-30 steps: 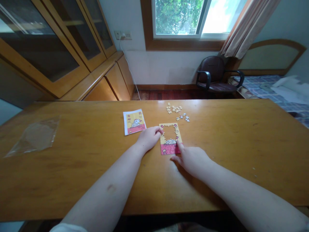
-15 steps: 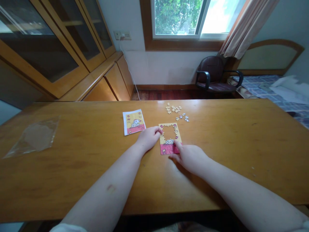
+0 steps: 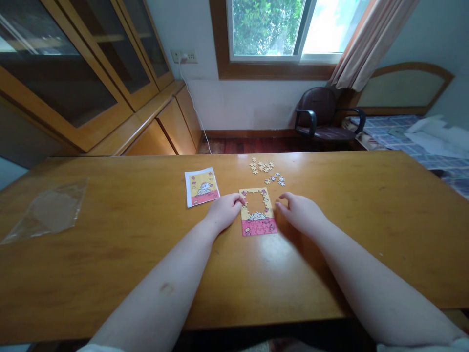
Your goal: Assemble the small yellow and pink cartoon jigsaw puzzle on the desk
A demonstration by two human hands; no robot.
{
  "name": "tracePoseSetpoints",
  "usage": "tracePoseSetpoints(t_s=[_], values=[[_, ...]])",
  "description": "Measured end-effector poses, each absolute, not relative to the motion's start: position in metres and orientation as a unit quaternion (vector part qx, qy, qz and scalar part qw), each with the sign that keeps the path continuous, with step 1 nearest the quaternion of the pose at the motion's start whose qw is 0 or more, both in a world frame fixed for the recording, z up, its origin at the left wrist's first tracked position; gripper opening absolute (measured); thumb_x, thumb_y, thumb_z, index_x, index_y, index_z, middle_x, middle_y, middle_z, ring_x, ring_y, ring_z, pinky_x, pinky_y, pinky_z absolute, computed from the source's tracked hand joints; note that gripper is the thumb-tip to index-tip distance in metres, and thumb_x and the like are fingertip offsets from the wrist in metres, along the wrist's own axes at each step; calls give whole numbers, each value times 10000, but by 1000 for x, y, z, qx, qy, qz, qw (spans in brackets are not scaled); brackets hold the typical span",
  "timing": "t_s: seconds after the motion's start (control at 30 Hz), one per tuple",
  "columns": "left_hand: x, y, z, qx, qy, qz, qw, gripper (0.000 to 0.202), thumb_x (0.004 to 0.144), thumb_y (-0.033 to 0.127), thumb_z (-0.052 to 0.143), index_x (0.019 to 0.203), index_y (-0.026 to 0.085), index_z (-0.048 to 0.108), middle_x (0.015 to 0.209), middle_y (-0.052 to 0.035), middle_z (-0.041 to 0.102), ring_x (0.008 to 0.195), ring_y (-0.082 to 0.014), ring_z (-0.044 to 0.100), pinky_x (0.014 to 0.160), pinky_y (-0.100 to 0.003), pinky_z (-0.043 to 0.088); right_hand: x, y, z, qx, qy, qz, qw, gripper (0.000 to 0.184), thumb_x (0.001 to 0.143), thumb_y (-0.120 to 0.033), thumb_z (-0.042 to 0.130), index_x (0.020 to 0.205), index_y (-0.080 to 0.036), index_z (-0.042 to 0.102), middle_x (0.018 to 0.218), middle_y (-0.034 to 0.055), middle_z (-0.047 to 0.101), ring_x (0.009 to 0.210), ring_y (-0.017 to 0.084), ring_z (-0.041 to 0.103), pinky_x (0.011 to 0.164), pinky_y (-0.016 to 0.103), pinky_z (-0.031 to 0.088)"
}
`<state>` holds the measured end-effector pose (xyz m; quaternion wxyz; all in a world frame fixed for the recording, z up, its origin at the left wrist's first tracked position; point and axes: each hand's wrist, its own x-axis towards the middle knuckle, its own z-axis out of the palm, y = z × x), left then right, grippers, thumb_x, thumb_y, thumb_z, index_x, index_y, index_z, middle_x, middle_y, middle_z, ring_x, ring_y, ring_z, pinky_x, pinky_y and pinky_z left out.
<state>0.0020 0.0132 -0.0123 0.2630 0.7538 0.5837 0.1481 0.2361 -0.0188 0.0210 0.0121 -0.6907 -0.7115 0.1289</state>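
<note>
A partly assembled jigsaw puzzle (image 3: 259, 227) lies flat on the table, with a yellow border, a pink lower part and a rectangular gap in its middle. My left hand (image 3: 226, 210) is closed at its left edge, thumb and forefinger on the border. Just right of the puzzle, my right hand (image 3: 302, 211) hovers with thumb and forefinger apart and nothing visible between them. Beyond the puzzle are loose yellow pieces (image 3: 263, 166) and a smaller group of white-and-blue pieces (image 3: 275, 179). A printed reference picture (image 3: 202, 195) of a white animal on yellow and pink lies left of the puzzle.
The wooden table (image 3: 132, 274) spans the view. A clear plastic bag (image 3: 51, 210) lies on its left side. Behind the table are a glass-door cabinet (image 3: 124, 112), an office chair (image 3: 319, 112), a bed (image 3: 392, 129) and a window.
My right hand has left the puzzle's lower right part and moved up and to the right, beside its right edge. My left hand has stayed on the left border.
</note>
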Motion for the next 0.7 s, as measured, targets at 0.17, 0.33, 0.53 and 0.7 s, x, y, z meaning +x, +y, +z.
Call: tracePoseSetpoints(t_s=[0.17, 0.33, 0.53, 0.7], values=[[2, 13, -12, 758, 579, 148, 262, 273, 826, 271, 404, 898, 282, 667, 1014, 33, 703, 951, -204, 615, 800, -299, 453, 262, 11, -5, -697, -710, 40, 95, 433, 899, -405, 430, 1223, -153, 567, 1225, 124, 602, 1125, 266, 532, 950, 373, 387], [2, 13, -13, 758, 579, 150, 261, 270, 823, 265, 404, 889, 286, 666, 993, 41, 704, 935, -197, 615, 797, -296, 452, 263, 25, -31, -680, -725, 43, 98, 651, 871, -495, 465, 1410, -142, 376, 1481, 122, 346, 1339, 316, 322, 1085, 478, 260], [2, 13, -11, 757, 580, 148, 262, 266, 827, 267, 407, 892, 281, 665, 1010, 36, 704, 951, -202, 615, 792, -301, 450, 260, 28, -40, -648, -753, 69, 87, 650, 903, -527, 382, 1449, -181, 305, 1518, 90, 266, 1400, 292, 207, 1117, 545, 146], [3, 13, -11, 756, 582, 146, 262, 269, 828, 265, 406, 898, 282, 666, 1018, 36, 703, 957, -202, 614, 797, -303, 448, 259, 26, -38, -637, -759, 80, 109, 554, 909, -494, 402, 1372, -191, 435, 1455, 92, 396, 1375, 282, 273, 1111, 562, 137]])
